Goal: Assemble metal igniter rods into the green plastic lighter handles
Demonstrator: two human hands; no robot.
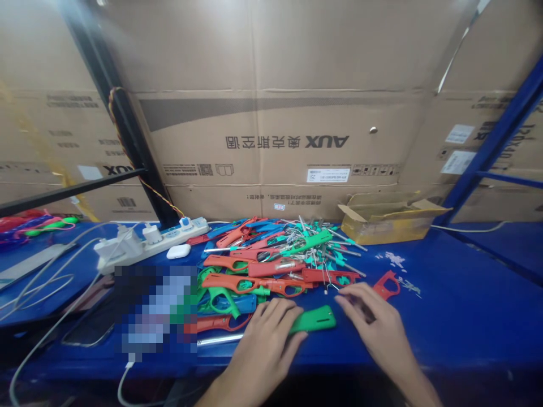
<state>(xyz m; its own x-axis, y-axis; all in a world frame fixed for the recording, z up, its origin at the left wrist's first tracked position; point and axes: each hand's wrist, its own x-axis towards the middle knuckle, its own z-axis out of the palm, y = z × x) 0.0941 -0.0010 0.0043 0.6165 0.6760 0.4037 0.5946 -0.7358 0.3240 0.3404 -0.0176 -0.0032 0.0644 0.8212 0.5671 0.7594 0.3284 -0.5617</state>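
Note:
My left hand (271,330) is closed over a green long-neck lighter (314,320), whose handle end sticks out to the right. On the other side of the hand a silver metal tube (224,340) emerges, in line with it; the join is hidden under my fingers. My right hand (373,314) has its thumb and index finger pinched at the pile's edge, by a thin wire-like piece (333,286). Beyond both hands lies a heap of orange, red, green and blue lighter casings (237,282), mixed with teal parts and metal tubes (348,249).
An open cardboard box (390,220) stands at the back right. A red casing piece (387,284) and small pale scraps (394,260) lie right of the heap. To the left are a white power strip (173,233), an earbud case (179,251), cables and a blurred-out patch. Cardboard walls the back.

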